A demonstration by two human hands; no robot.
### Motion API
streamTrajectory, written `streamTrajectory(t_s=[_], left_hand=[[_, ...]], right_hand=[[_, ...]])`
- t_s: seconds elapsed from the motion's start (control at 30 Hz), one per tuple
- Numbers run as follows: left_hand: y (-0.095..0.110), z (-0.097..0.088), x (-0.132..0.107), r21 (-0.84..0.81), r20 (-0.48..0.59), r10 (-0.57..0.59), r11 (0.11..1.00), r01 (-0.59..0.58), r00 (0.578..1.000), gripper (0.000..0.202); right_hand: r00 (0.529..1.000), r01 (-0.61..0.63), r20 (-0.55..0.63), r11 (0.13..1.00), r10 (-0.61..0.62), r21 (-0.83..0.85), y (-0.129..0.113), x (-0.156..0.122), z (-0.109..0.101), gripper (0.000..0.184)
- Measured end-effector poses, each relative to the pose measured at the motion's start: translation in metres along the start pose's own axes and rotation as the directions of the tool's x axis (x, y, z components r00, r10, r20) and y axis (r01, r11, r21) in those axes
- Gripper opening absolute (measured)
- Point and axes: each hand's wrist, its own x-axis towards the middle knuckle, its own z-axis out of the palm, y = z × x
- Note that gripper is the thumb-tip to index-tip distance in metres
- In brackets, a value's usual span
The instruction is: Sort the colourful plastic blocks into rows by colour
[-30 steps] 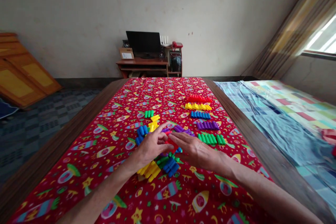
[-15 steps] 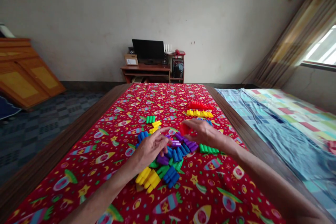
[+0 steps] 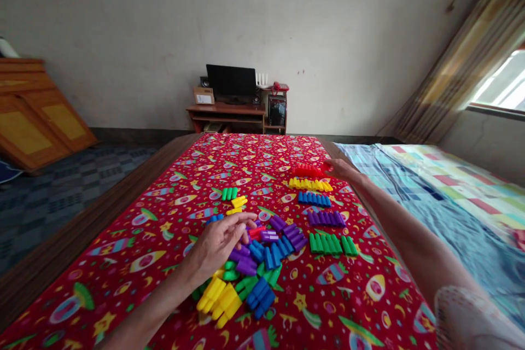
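My right hand (image 3: 339,169) reaches to the far right, its fingers closed on a red toy block (image 3: 325,168) at the right end of the row of red blocks (image 3: 307,170). Over the left side of a mixed pile, my left hand (image 3: 223,236) hovers with fingers loosely spread and nothing visible in them. The pile holds yellow blocks (image 3: 219,298), blue blocks (image 3: 261,295), purple blocks (image 3: 294,235), and some green and red ones; the hand hides part of it.
Below the red row lie rows of yellow (image 3: 310,185), blue (image 3: 314,199), purple (image 3: 327,219) and green blocks (image 3: 332,244). Small green blocks (image 3: 229,193) and yellow blocks (image 3: 239,201) sit beyond the pile. A red patterned cloth (image 3: 156,295) covers the table; a bed (image 3: 422,219) stands at right.
My right hand has moved away from above the pile to the far right, carrying the red block to the red row. My left hand stays over the pile; the view has shifted slightly.
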Motion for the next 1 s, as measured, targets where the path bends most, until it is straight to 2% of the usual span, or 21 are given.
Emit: streamTrajectory(t_s=[0.33,0.57,0.7,0.8,0.87,1.0], left_hand=[[-0.015,-0.002,0.003,0.052,0.024,0.016,0.999,-0.018,1.0,0.037],[-0.016,-0.002,0.002,0.039,0.013,0.02,0.999,-0.02,1.0,0.036],[-0.018,-0.004,0.002,0.033,0.007,0.02,0.999,-0.02,1.0,0.037],[-0.015,-0.009,0.002,0.045,-0.012,0.03,0.999,-0.03,0.999,0.038],[-0.011,-0.014,0.004,0.077,-0.038,0.043,0.996,-0.04,0.998,0.038],[-0.018,-0.027,0.011,0.176,-0.141,0.074,0.983,-0.048,0.987,0.038]], right_hand=[[0.993,0.076,0.091,0.997,-0.076,0.006,0.018,0.015,0.012,0.019],[0.996,0.053,0.078,0.999,-0.053,0.01,0.014,0.007,0.013,0.019],[0.999,0.027,0.037,1.0,-0.027,0.016,0.01,0.003,0.004,0.021],[0.999,0.024,-0.043,0.998,-0.021,0.065,-0.004,-0.002,-0.013,0.021],[0.994,0.071,-0.088,0.993,-0.063,0.098,-0.023,-0.008,-0.025,0.023],[0.965,0.232,-0.164,0.955,-0.203,0.185,-0.087,-0.03,-0.037,0.027]])
